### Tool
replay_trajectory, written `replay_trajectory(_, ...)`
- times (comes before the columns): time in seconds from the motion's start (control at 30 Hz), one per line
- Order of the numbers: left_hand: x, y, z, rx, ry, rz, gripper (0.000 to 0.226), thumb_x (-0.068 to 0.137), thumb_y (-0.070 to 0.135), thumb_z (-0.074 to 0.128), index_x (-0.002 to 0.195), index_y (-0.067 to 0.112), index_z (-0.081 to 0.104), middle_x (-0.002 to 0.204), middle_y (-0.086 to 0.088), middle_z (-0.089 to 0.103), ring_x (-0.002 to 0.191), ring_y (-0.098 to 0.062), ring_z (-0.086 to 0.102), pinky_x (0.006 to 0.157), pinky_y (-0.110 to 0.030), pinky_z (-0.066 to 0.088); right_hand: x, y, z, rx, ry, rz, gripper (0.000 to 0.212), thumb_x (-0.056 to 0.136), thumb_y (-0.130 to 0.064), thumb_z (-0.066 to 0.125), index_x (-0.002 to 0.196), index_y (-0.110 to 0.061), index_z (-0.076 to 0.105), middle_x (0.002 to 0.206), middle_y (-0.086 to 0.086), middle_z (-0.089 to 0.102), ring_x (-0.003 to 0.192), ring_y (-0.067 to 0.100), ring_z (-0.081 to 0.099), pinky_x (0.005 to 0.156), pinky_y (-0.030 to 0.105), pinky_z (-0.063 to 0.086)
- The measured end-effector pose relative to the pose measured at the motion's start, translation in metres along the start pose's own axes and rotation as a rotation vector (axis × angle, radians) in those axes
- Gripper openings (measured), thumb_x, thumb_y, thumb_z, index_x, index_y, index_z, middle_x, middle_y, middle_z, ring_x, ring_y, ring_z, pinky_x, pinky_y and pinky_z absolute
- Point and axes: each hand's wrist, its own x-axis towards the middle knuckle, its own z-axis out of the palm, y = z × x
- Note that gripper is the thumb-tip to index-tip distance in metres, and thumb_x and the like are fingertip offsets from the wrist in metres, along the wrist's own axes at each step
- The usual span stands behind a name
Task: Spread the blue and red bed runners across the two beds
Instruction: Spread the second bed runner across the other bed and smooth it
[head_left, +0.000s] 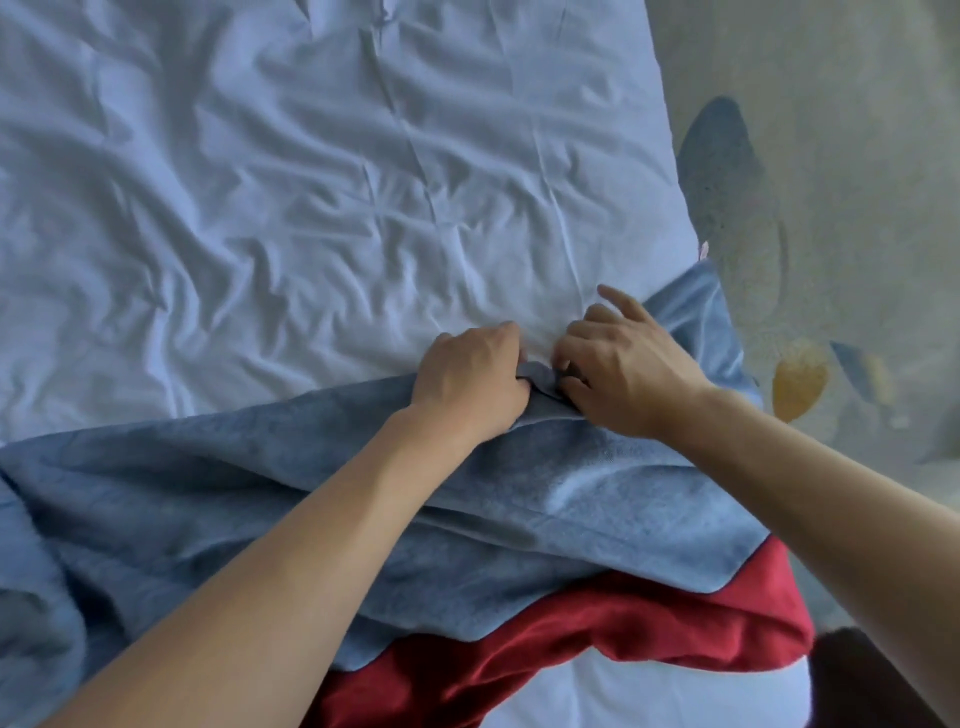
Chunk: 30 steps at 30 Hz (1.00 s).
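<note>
Now: both hands bunch far edge of blue runner (322, 499) on bed (260, 182). L hand (470, 376) fisted round edge; R hand (621, 371) pinches it, index lifted. Red runner (597, 639) lies under blue's near side. Suggest: slide hands apart along edge, keep tension, edge square w/ bed.

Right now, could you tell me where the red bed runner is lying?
In the head view, the red bed runner lies bunched at the bed's near edge, lower right, partly under the blue bed runner that both hands grip.

text: none readable | labels: none | brands: none | numbers: none
</note>
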Motion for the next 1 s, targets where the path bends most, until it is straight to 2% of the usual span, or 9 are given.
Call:
replay_trajectory(0.1,0.012,-0.006,-0.006,0.025,-0.003,-0.026,0.015,0.091,0.027,0.056,0.103,0.018,0.054,0.094,0.000,0.063,0.078,-0.022,0.054,0.069,-0.032,0.031,0.011,0.025,0.000,-0.058,0.138,0.135,0.008,0.082,-0.011,0.062,0.077,-0.013,0.068,0.075,0.008,0.067,0.082,0.034,0.060,0.109,0.049,0.035)
replay_trajectory(0.17,0.019,-0.019,-0.013,0.058,0.010,-0.070,0.016,0.092,0.028,0.056,0.102,0.017,0.054,0.093,0.000,0.062,0.078,-0.023,0.055,0.070,-0.032,0.031,0.018,0.049,-0.007,-0.095,0.203,0.331,0.006,0.082,-0.010,0.064,0.080,-0.009,0.070,0.077,0.015,0.068,0.083,0.038,0.060,0.104,0.050,0.039)
replay_trajectory(0.23,0.026,-0.035,-0.020,0.073,0.049,-0.099,0.017,0.091,0.031,0.058,0.102,0.018,0.055,0.092,0.002,0.062,0.076,-0.020,0.052,0.072,-0.031,0.030,0.024,0.059,-0.013,-0.046,0.214,0.405,0.009,0.083,-0.013,0.064,0.087,-0.009,0.070,0.083,0.014,0.070,0.085,0.039,0.060,0.103,0.051,0.040)
replay_trajectory(0.33,0.034,-0.043,-0.025,0.041,0.097,-0.098,0.017,0.089,0.032,0.059,0.103,0.023,0.058,0.095,0.006,0.065,0.079,-0.018,0.053,0.079,-0.031,0.030,0.050,0.022,-0.011,0.067,0.224,0.205,0.021,0.082,-0.023,0.067,0.101,-0.013,0.070,0.090,0.008,0.070,0.092,0.034,0.062,0.110,0.048,0.034)
replay_trajectory(0.43,0.036,-0.042,-0.028,0.073,0.123,-0.086,0.017,0.087,0.035,0.059,0.097,0.022,0.057,0.096,0.001,0.067,0.087,-0.026,0.060,0.080,-0.035,0.035,0.076,-0.019,-0.001,0.055,0.199,0.002,0.012,0.082,-0.018,0.061,0.088,-0.012,0.070,0.080,0.005,0.066,0.086,0.031,0.059,0.111,0.045,0.031)
replay_trajectory(0.53,0.026,-0.067,-0.042,0.149,0.144,-0.138,0.015,0.087,0.031,0.058,0.093,0.018,0.054,0.091,-0.003,0.066,0.080,-0.029,0.058,0.080,-0.039,0.040,0.083,-0.002,-0.005,0.051,0.191,0.160,0.009,0.081,-0.016,0.063,0.084,-0.012,0.071,0.081,0.010,0.069,0.087,0.035,0.059,0.105,0.045,0.036)
replay_trajectory(0.63,0.007,-0.105,-0.057,0.144,0.162,-0.228,0.020,0.089,0.036,0.060,0.090,0.018,0.052,0.085,-0.003,0.063,0.072,-0.025,0.049,0.075,-0.036,0.034,0.081,0.000,-0.011,0.062,0.182,0.222,0.011,0.079,-0.018,0.066,0.084,-0.009,0.070,0.079,0.011,0.068,0.083,0.037,0.059,0.099,0.045,0.038)
replay_trajectory(0.8,-0.029,-0.148,-0.065,0.105,0.212,-0.232,0.016,0.087,0.033,0.062,0.092,0.020,0.055,0.083,0.002,0.064,0.071,-0.023,0.050,0.081,-0.038,0.040,0.116,-0.094,-0.007,0.119,0.185,0.057,0.032,0.084,-0.041,0.066,0.097,-0.012,0.065,0.087,0.005,0.066,0.089,0.031,0.059,0.113,0.046,0.031)
replay_trajectory(1.0,-0.077,-0.226,-0.080,0.135,0.190,-0.227,0.018,0.086,0.034,0.063,0.084,0.022,0.050,0.077,0.004,0.060,0.071,-0.024,0.053,0.081,-0.038,0.037,0.164,-0.206,0.009,0.134,0.249,-0.006,0.012,0.085,-0.023,0.063,0.087,-0.011,0.065,0.078,0.005,0.064,0.080,0.030,0.058,0.104,0.043,0.037)
